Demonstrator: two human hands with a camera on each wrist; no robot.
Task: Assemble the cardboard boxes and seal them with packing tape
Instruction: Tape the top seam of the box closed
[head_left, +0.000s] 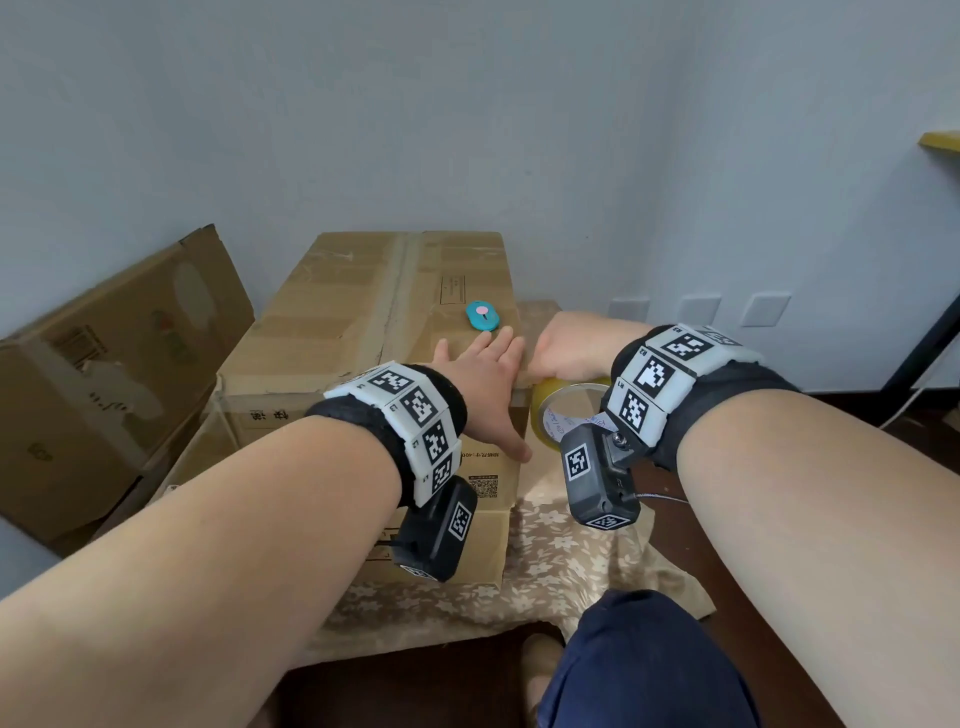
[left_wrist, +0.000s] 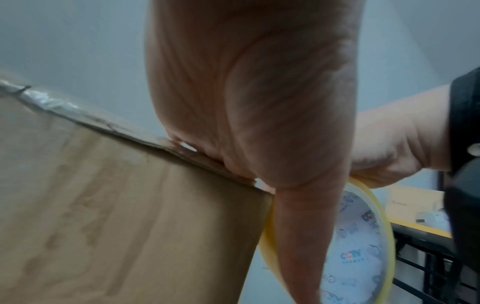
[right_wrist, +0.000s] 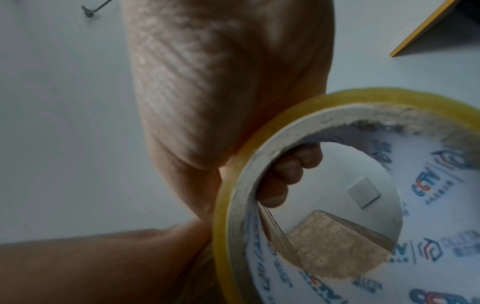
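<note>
A closed cardboard box (head_left: 363, 322) with an old taped seam stands on a cloth-covered table. My left hand (head_left: 483, 379) lies flat on the box's near right corner, fingers straight on the top, thumb down the side face (left_wrist: 298, 236). My right hand (head_left: 571, 345) grips a yellowish roll of packing tape (head_left: 558, 410) just off the box's right edge. In the right wrist view its fingertips (right_wrist: 285, 176) curl inside the roll's core (right_wrist: 363, 185). The left wrist view shows the box side (left_wrist: 130, 216) and the tape roll (left_wrist: 363, 246) behind the thumb.
A teal cutter (head_left: 482, 316) with a pink button lies on the box top beyond my left fingers. More cardboard boxes (head_left: 114, 364) lean at the left. A floral tablecloth (head_left: 561, 566) covers the table. A desk edge (head_left: 940, 140) shows at far right.
</note>
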